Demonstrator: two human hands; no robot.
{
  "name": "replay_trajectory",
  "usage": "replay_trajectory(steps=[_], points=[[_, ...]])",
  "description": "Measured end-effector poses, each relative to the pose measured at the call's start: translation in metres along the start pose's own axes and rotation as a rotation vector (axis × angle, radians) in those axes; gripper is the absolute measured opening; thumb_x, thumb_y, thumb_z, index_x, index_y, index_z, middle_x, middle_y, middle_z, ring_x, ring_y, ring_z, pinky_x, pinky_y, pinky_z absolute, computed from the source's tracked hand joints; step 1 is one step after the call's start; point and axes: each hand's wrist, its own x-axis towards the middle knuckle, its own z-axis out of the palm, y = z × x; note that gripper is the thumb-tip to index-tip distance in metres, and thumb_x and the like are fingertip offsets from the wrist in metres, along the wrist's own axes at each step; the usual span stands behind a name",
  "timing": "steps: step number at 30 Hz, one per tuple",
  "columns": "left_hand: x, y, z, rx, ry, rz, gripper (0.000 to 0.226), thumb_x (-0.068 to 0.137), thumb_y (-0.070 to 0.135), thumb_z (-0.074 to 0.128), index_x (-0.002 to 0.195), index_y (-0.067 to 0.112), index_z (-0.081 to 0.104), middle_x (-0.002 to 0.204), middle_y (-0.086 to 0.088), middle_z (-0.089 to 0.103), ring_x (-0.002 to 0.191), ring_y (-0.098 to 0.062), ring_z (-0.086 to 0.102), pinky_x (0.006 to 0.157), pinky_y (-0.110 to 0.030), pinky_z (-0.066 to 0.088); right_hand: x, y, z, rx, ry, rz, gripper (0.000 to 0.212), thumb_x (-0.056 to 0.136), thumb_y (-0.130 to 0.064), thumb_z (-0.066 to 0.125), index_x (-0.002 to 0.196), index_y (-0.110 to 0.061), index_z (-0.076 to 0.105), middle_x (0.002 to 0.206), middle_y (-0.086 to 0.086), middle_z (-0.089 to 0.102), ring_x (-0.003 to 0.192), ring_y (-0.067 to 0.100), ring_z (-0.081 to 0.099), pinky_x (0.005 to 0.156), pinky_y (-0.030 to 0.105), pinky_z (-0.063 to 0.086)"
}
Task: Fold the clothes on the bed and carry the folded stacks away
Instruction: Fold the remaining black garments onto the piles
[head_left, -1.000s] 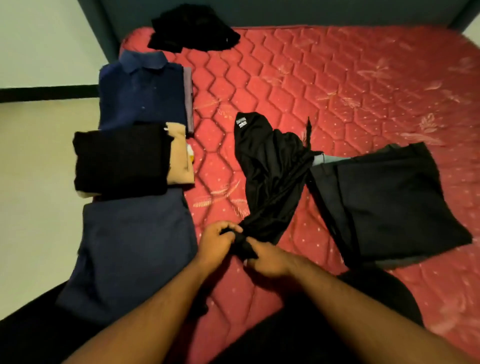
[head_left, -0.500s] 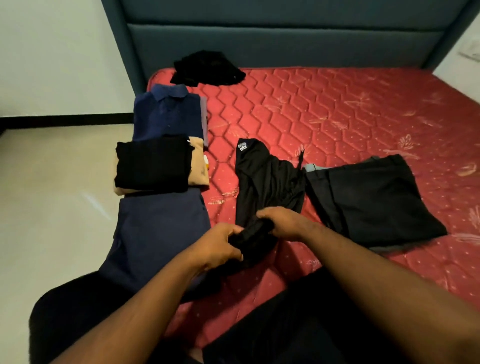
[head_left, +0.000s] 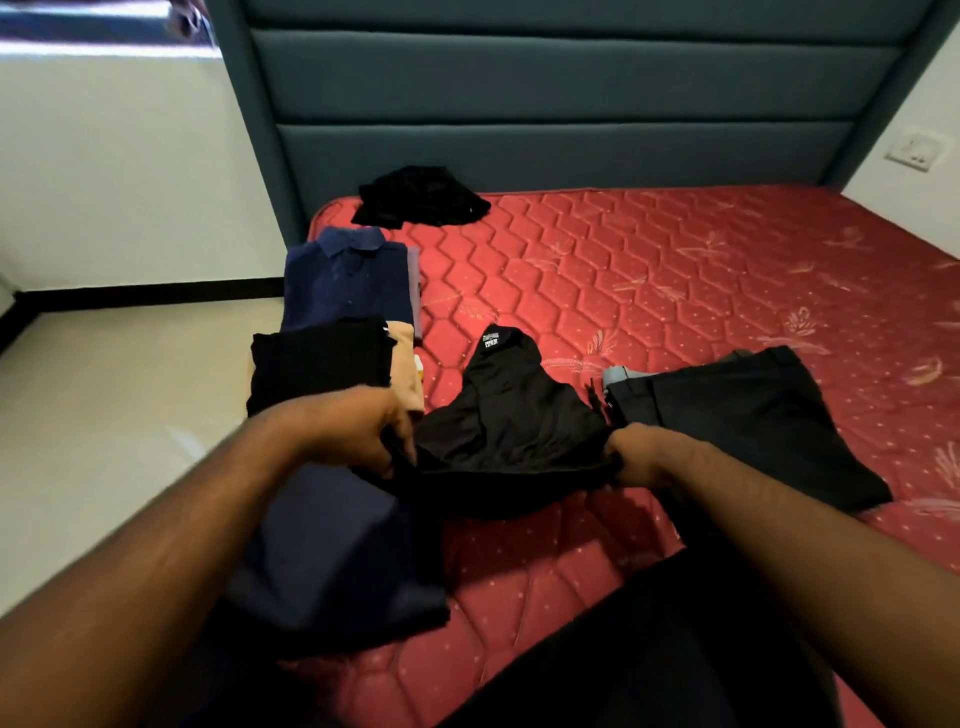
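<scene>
From the head view, we hold a black garment (head_left: 511, 431) stretched between our two hands, just above the red mattress (head_left: 675, 291). Our left hand (head_left: 363, 434) has its grip closed on the garment's left edge, fingers curled round the cloth. Our right hand (head_left: 636, 457) pinches the right edge, its grip closed on the fabric as well. Between the two grips the cloth sags a little, and beyond them it rises to a point with a small white label (head_left: 492, 343).

Just left of the left grip lie a folded navy piece (head_left: 332, 551), a folded black piece (head_left: 317, 364) on a tan one (head_left: 405, 358), and a navy collared shirt (head_left: 345, 278) farther off. Just right of the right grip lies a folded dark pair of trousers (head_left: 753, 415). Well beyond both grips, near the blue headboard (head_left: 561, 104), sits a crumpled black heap (head_left: 421, 196).
</scene>
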Motion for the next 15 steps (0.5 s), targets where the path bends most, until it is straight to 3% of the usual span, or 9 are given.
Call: replay_trajectory(steps=[1,3,5,7,9,11,15], points=[[0.002,0.002,0.007,0.095,-0.16,-0.099,0.017,0.079,0.029,0.078,0.096,0.027,0.075,0.096,0.006,0.07,0.085,-0.01,0.066,0.072,-0.021,0.053,-0.003,0.002,-0.004,0.025,0.049,-0.002,0.028,0.075,-0.037,0.07,0.093,-0.015,0.07,0.101,0.01,0.068,0.096,0.029,0.065,0.074,0.031,0.05],[0.013,0.005,0.035,0.239,-0.348,-0.26,0.042,0.08,0.055,0.071,0.103,0.02,0.07,0.095,0.003,0.066,0.086,-0.016,0.063,0.07,-0.025,0.047,-0.009,-0.004,-0.005,0.088,0.154,-0.102,0.029,0.075,-0.036,0.072,0.089,-0.01,0.07,0.102,0.008,0.067,0.098,0.027,0.064,0.079,0.03,0.05],[0.035,0.014,0.071,0.334,-0.244,-0.269,0.054,0.082,0.063,0.062,0.115,0.02,0.064,0.113,-0.002,0.062,0.107,-0.024,0.059,0.086,-0.034,0.041,-0.016,-0.019,0.005,0.091,0.163,-0.252,0.023,0.081,-0.024,0.068,0.099,-0.01,0.072,0.119,0.005,0.063,0.109,0.024,0.059,0.09,0.028,0.044],[0.061,0.027,0.106,0.294,-0.041,-0.137,0.048,0.087,0.057,0.058,0.123,0.025,0.06,0.128,-0.005,0.053,0.121,-0.03,0.052,0.096,-0.044,0.04,-0.023,-0.036,0.024,0.021,0.149,-0.281,0.033,0.089,-0.018,0.056,0.12,-0.021,0.066,0.133,0.002,0.054,0.117,0.025,0.056,0.094,0.029,0.041],[0.084,0.04,0.134,0.205,0.062,-0.036,0.046,0.089,0.047,0.06,0.13,0.026,0.055,0.131,-0.006,0.046,0.122,-0.031,0.049,0.097,-0.046,0.044,-0.03,-0.053,0.043,-0.076,0.105,-0.166,0.043,0.096,-0.017,0.045,0.136,-0.03,0.051,0.14,0.003,0.044,0.117,0.032,0.055,0.092,0.038,0.045],[0.101,0.047,0.153,0.237,0.081,-0.027,0.059,0.086,0.039,0.065,0.14,0.027,0.044,0.135,-0.008,0.042,0.123,-0.032,0.046,0.098,-0.046,0.043,-0.038,-0.071,0.058,-0.139,0.054,-0.043,0.048,0.097,-0.013,0.039,0.143,-0.028,0.039,0.141,0.01,0.039,0.114,0.038,0.057,0.087,0.043,0.048],[0.12,0.043,0.166,0.238,0.094,-0.079,0.073,0.081,0.037,0.072,0.142,0.025,0.034,0.137,-0.01,0.037,0.121,-0.036,0.049,0.093,-0.049,0.046,-0.044,-0.111,0.09,-0.109,-0.022,-0.055,0.045,0.098,-0.017,0.039,0.143,-0.024,0.038,0.139,0.013,0.043,0.113,0.038,0.058,0.088,0.044,0.049]])
